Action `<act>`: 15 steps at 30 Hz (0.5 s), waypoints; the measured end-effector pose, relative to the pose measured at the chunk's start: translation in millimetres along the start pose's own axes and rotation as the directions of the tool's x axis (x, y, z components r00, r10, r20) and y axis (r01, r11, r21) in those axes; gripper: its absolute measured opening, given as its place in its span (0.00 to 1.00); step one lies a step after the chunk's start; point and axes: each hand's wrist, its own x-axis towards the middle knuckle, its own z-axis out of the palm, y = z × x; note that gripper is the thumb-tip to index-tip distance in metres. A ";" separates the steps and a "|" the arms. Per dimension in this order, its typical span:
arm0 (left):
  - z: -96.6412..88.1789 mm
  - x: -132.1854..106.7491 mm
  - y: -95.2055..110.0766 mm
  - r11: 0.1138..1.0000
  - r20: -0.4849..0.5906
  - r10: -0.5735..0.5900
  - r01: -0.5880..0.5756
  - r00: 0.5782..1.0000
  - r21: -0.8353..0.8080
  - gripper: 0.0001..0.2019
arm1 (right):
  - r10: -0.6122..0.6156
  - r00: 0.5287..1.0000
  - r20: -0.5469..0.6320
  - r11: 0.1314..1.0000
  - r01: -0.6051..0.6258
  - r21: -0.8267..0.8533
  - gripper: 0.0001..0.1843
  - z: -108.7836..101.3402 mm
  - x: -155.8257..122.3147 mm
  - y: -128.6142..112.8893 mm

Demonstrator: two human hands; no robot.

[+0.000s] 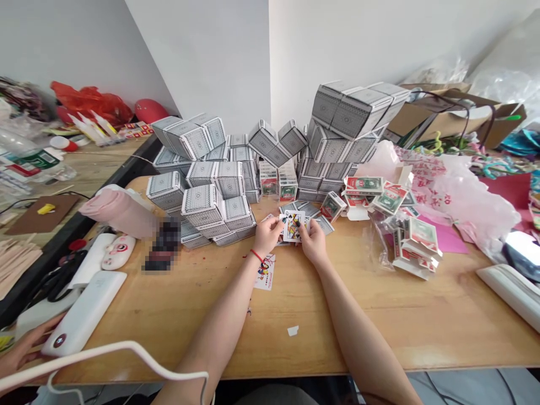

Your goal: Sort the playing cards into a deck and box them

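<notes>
Both my hands hold playing cards (292,229) just above the table, faces towards me. My left hand (269,233) pinches the left side, and a red string bracelet circles that wrist. On the right side, the thumb and fingers of my right hand (313,238) close on the cards. A joker card (265,272) lies face up beside my left wrist, partly covered by it. Behind my hands, more cards (324,225) are spread on the table. Folded playing-card blocks (203,205) are stacked to the left, with another tall stack (337,149) at the back right.
Card boxes (419,239) and a crumpled white plastic bag (455,197) lie at right. A paper scrap (292,331) sits near the table's front. At left are a pink roll (118,211), a white case (90,309) and another person's hand (29,343). A white cable crosses the lower left.
</notes>
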 end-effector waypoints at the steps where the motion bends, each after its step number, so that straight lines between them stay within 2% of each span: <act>1: 0.0 0.0 0.1 1.000 -0.003 -0.005 0.005 1.000 0.001 0.10 | -0.009 1.000 -0.005 1.000 0.009 0.004 0.16 0.0 0.2 0.7; 9: -0.3 0.4 -1.8 1.000 0.009 0.000 0.000 1.000 -0.022 0.12 | 0.039 0.999 0.036 0.999 -0.040 0.026 0.15 0.6 0.5 1.7; 12: -1.9 -0.5 -1.3 0.996 0.010 0.001 0.000 1.000 -0.092 0.14 | 0.058 0.996 0.065 0.996 -0.061 0.059 0.15 0.5 1.1 -0.1; 15: -5.2 -1.5 0.1 0.979 0.067 -0.020 0.034 0.998 -0.202 0.14 | 0.057 0.995 0.082 0.991 -0.067 0.118 0.15 0.4 1.4 -4.4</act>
